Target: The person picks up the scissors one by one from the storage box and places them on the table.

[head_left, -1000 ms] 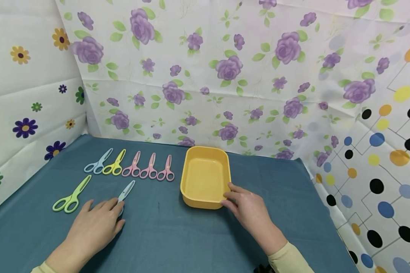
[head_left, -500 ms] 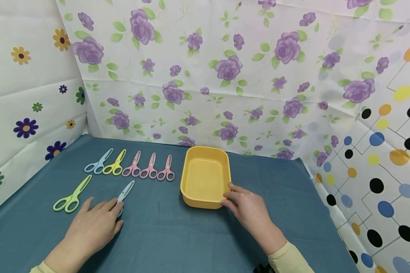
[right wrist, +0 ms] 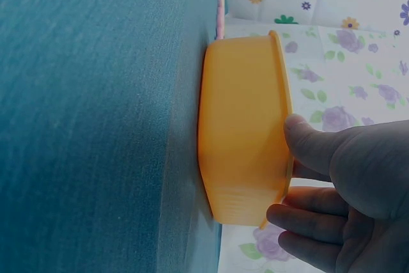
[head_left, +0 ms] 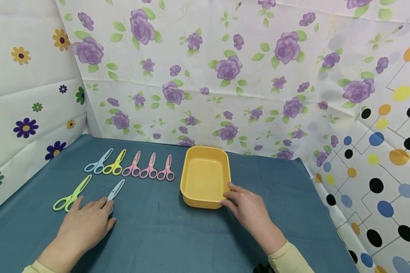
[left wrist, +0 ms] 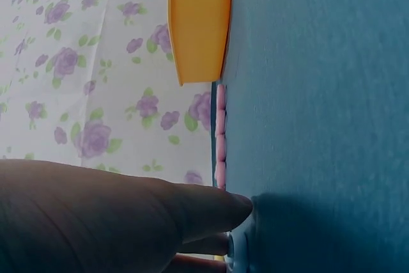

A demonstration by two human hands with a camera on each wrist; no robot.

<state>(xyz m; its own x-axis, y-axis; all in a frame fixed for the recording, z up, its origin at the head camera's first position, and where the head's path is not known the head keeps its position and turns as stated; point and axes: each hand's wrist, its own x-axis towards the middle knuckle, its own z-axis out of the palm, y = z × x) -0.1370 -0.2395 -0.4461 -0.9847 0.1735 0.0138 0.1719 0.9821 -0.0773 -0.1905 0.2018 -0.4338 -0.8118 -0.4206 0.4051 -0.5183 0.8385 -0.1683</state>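
My left hand lies palm down over the handles of a pair of light blue scissors, its fingers extended and touching them. The blades point away from me, and the hand hides most of the handles. Green scissors lie just left of it, one handle loop partly behind the fingers. At the near right corner of a yellow plastic box, my right hand pinches the rim. In the right wrist view the thumb meets the rim from outside, with a finger reaching behind it.
A back row holds blue scissors, yellow scissors and several pink scissors, left of the box. A dark blue cloth covers the table. Flowered sheets stand behind, with patterned sheets at the sides.
My left hand has slid left across the cloth, and the light blue scissors have moved left with it, closer to the green pair. The right hand and box have stayed put.
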